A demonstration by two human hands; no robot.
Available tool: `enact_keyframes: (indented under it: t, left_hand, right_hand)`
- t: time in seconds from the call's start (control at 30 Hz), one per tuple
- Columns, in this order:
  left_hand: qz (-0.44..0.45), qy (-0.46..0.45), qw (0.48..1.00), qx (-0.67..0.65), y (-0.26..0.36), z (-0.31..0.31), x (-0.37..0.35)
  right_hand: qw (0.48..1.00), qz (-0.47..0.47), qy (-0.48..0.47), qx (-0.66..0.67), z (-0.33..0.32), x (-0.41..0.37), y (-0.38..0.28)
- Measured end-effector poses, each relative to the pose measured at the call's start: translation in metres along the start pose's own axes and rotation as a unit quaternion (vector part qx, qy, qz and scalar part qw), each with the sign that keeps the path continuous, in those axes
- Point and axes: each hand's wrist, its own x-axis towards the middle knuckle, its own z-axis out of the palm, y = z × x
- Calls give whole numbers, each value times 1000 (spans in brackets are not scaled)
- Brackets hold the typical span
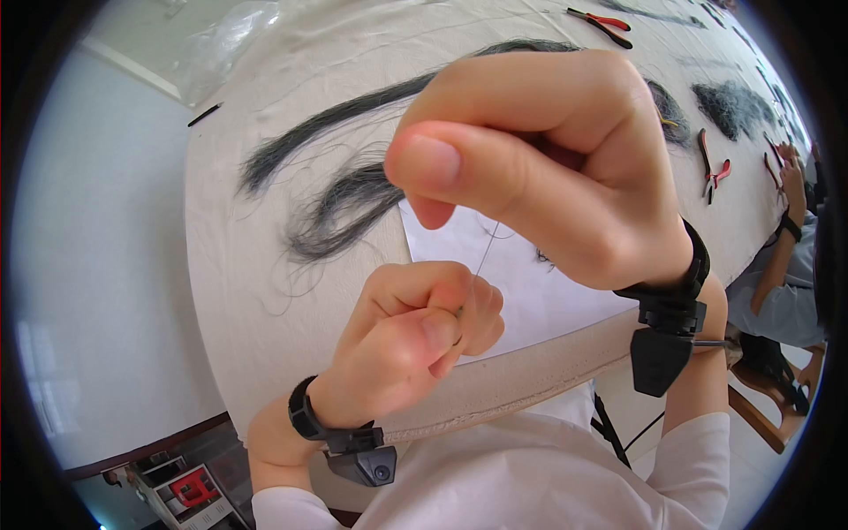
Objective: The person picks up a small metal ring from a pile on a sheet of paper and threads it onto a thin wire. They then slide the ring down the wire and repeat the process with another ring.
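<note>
Cream cloth covers a worktable strewn with dark grey fibre bundles and red-and-black pliers. Over white paper, a thin strand rises from a person's left hand, pinched between thumb and forefinger, toward the raised right hand. There, the thumb presses against curled fingers; whether they grip the strand cannot be seen. At right, a co-worker's arm extends.

1 head-worn view — faces forward, down; fingers close, table beyond.
</note>
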Motion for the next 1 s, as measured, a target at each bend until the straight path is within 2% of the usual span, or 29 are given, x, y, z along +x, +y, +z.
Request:
enact_keyframes:
  t: [0.03,0.27,0.33,0.4,0.43,0.47,0.5,0.57,0.6,0.7,0.73,0.77,0.83,0.9,0.97,1.0]
  left_hand:
    - [-1,1,1000,2,1,0,0]
    - [-6,29,999,38,10,-1,2]
    - [-15,51,996,70,22,3,-1]
    - [-23,41,988,145,34,4,-6]
    - [-20,42,988,145,38,4,-8]
    - [-23,36,984,174,41,5,-9]
    - [-25,31,978,204,42,6,-11]
    - [-23,32,980,195,43,4,-12]
    - [-23,33,982,185,44,3,-12]
    - [-11,79,973,216,45,15,-10]
    - [-8,78,973,216,44,16,-9]
    - [2,88,969,230,42,16,-9]
    - [17,96,965,243,42,10,-9]
    - [14,17,976,217,46,1,-11]
    - [29,25,976,214,45,3,-10]
    - [42,33,976,213,45,3,-9]
  right_hand:
    - [997,-45,-26,-52,-1,1,3]
    - [994,-91,-7,-61,0,6,11]
    - [988,-138,-60,-10,-7,6,15]
    - [987,-142,-68,25,-8,3,11]
    - [985,-142,-74,61,-8,2,9]
    - [987,-96,-105,76,-15,1,0]
    - [987,-97,-108,75,-14,2,1]
    - [972,-168,-86,142,-12,4,6]
    - [972,-168,-89,141,-12,5,5]
    - [998,-38,41,-28,-15,6,-4]
    - [995,-7,29,-95,-24,8,-2]
    - [995,-9,27,-98,-28,10,2]
    - [965,-79,134,-213,-33,13,12]
    - [962,-93,130,-223,-47,8,0]
    - [988,-21,-87,-126,-52,0,-23]
    - [979,-74,-150,-117,-52,2,-21]
